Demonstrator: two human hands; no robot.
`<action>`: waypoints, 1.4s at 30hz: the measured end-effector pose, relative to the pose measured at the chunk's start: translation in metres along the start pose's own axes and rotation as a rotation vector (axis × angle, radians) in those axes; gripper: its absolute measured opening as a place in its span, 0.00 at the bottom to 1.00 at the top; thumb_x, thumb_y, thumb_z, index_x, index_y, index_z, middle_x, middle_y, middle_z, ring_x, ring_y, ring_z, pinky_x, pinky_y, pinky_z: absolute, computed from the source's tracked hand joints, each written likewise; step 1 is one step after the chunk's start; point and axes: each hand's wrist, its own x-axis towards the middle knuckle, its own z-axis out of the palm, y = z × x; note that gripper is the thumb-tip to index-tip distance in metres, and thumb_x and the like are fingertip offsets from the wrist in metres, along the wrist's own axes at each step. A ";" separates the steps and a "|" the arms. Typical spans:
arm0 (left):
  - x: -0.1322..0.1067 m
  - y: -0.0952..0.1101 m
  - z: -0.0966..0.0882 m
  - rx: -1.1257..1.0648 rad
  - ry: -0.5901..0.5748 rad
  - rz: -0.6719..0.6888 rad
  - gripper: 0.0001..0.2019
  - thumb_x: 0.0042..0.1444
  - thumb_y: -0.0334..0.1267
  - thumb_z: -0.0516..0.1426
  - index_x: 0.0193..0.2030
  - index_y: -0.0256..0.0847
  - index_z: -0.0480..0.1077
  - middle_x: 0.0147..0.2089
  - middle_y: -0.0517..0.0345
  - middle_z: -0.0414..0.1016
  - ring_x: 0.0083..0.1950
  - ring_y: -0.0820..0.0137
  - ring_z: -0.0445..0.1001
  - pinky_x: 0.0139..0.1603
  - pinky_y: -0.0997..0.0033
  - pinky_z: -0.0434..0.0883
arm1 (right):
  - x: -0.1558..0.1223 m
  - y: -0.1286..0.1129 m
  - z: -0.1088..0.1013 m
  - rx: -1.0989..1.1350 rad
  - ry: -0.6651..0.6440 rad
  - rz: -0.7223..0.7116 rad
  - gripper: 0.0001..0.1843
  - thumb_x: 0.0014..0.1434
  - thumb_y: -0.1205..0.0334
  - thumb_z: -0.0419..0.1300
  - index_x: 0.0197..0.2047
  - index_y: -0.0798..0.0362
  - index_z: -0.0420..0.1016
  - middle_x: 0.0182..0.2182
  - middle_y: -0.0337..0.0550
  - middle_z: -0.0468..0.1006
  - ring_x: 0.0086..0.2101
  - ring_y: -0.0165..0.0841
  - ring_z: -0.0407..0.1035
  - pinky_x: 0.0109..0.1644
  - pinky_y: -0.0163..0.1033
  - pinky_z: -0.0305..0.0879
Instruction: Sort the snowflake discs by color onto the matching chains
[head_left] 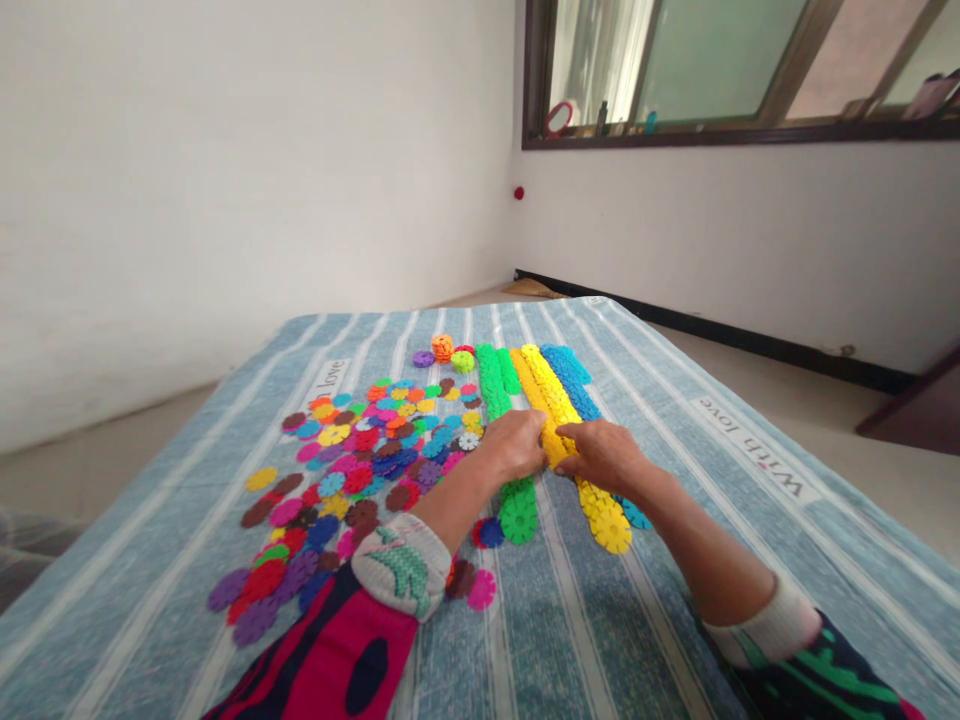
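Observation:
On the cloth lie long rows of stacked, notched plastic discs. Two are yellow: a darker, shorter yellow row [530, 385] and a brighter, longer yellow row [604, 505] on its right. My left hand [517, 443] is curled closed at the left side of the darker row's near end. From the right, my right hand [609, 455] reaches over the brighter row, its thumb and index finger pinched about that same end. Green rows [491, 375] run on the left, partly hidden by my left hand, and blue rows [568, 372] on the right.
Mixed loose discs [390, 460] lie scattered over the left of the striped tablecloth [187, 560]. Short stacks stand at the back, among them an orange stack [442, 348] and a purple disc pile [424, 359]. White walls and a window [720, 60] are beyond.

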 end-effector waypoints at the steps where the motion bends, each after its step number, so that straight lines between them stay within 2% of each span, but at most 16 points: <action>1: 0.000 0.001 -0.001 0.007 -0.004 -0.001 0.13 0.49 0.40 0.58 0.42 0.42 0.72 0.42 0.53 0.79 0.45 0.62 0.76 0.39 0.70 0.69 | 0.000 0.000 0.000 -0.004 0.000 -0.003 0.25 0.56 0.49 0.62 0.56 0.49 0.72 0.45 0.50 0.80 0.46 0.45 0.73 0.44 0.43 0.66; 12: 0.000 0.003 -0.003 0.065 -0.027 -0.002 0.11 0.49 0.39 0.57 0.39 0.42 0.76 0.42 0.51 0.80 0.47 0.60 0.77 0.41 0.69 0.70 | 0.000 -0.003 -0.002 -0.031 -0.028 0.008 0.25 0.57 0.49 0.61 0.56 0.49 0.72 0.43 0.52 0.80 0.45 0.46 0.74 0.44 0.44 0.67; 29: 0.002 0.002 -0.001 0.098 -0.038 0.041 0.12 0.51 0.37 0.56 0.40 0.40 0.76 0.43 0.47 0.80 0.49 0.57 0.76 0.45 0.66 0.71 | 0.003 -0.003 -0.002 -0.025 -0.038 -0.001 0.22 0.58 0.51 0.60 0.55 0.48 0.74 0.46 0.50 0.80 0.47 0.45 0.73 0.45 0.43 0.68; 42: 0.005 0.001 0.001 0.102 -0.034 0.030 0.12 0.51 0.38 0.56 0.40 0.40 0.77 0.43 0.48 0.80 0.49 0.58 0.76 0.44 0.66 0.71 | 0.003 -0.003 -0.002 -0.028 -0.027 -0.013 0.22 0.58 0.51 0.60 0.55 0.48 0.74 0.46 0.49 0.80 0.47 0.45 0.73 0.45 0.43 0.68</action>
